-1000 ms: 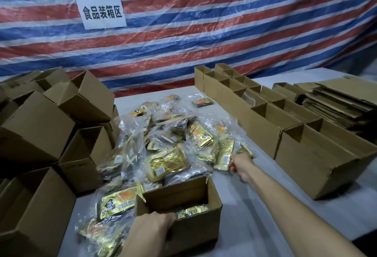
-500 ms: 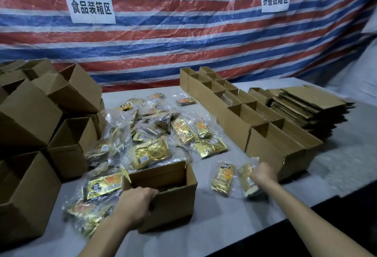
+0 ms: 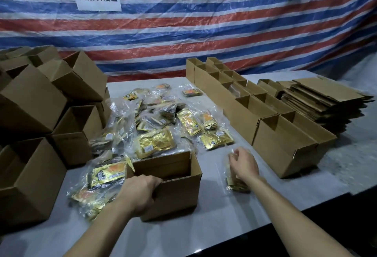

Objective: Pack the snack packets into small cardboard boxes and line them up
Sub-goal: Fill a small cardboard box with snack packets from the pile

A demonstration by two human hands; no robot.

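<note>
Right grip [image 3: 243, 165]: fingers curl down onto the pulled packets [image 3: 237, 184], pinching their clear wrap. Blur hides whether they are lifted off the bench [image 3: 224, 222].
Pulled packets: just right of the open box [image 3: 173, 187], apart from the main pile [image 3: 155, 126].
Left grip [image 3: 140, 193]: fingers wrap over the near left rim of the open box and steady it.
What changed: the packets have been dragged clear of the pile towards the person.
Meaning for the task: they look ready to go into the open box, which probably then joins the row of boxes [image 3: 265, 118] on the right.
Against the earlier frame: half a second ago the right grip was beside the row's nearest box; it is now closer to the open box. The left grip has not shifted.
</note>
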